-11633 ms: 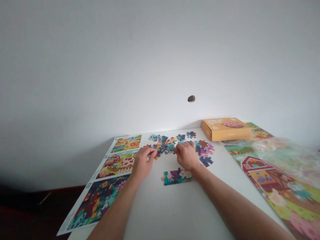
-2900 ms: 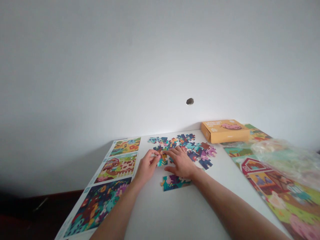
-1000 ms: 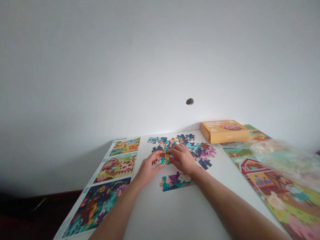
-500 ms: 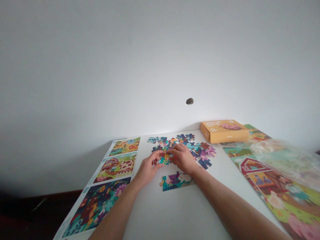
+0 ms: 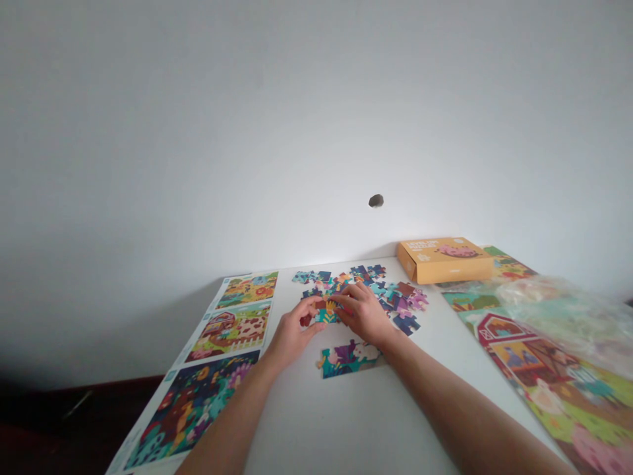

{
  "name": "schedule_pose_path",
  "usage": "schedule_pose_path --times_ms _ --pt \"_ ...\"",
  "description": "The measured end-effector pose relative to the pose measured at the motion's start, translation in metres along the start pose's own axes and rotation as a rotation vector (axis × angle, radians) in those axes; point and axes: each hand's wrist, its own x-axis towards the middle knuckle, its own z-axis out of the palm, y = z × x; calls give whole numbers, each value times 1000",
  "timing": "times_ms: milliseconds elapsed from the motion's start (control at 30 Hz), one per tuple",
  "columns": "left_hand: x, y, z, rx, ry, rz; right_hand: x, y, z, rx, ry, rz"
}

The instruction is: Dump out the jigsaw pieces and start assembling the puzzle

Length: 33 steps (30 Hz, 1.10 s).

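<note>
My left hand (image 5: 293, 333) and my right hand (image 5: 363, 315) meet over a small teal and orange puzzle piece (image 5: 326, 313), with fingertips of both pinched on it just above the white table (image 5: 356, 422). Behind them lies a heap of loose puzzle pieces (image 5: 390, 293). A short joined strip of pieces (image 5: 349, 357) lies on the table just in front of my hands.
A picture sheet (image 5: 217, 356) with three printed scenes lies along the left edge. An orange box (image 5: 445, 259) stands at the back right. A large farm poster (image 5: 539, 359) and a clear plastic bag (image 5: 568, 310) cover the right side. A wall rises behind.
My hands came together from the heap and now both pinch the teal and orange piece; over the last second they barely moved.
</note>
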Motion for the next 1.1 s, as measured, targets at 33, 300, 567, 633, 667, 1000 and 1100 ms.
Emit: schedule_pose_path --times_ms 33,300,567,633,667,1000,1100 --pt "0 1 0 -2 3 0 0 0 0 0 3 -1" --pt "0 1 1 -6 17 5 1 -2 -2 14 9 7" --pt "-1 -1 1 10 10 19 0 -3 -3 15 6 12" --pt "-1 -1 1 9 14 22 0 -3 -3 13 4 12" --pt "-1 -1 1 7 15 24 0 -2 -2 12 4 13" --pt "0 -3 1 29 6 28 1 -3 -2 12 11 8" --pt "-1 -4 1 32 6 35 1 -4 -2 13 11 15"
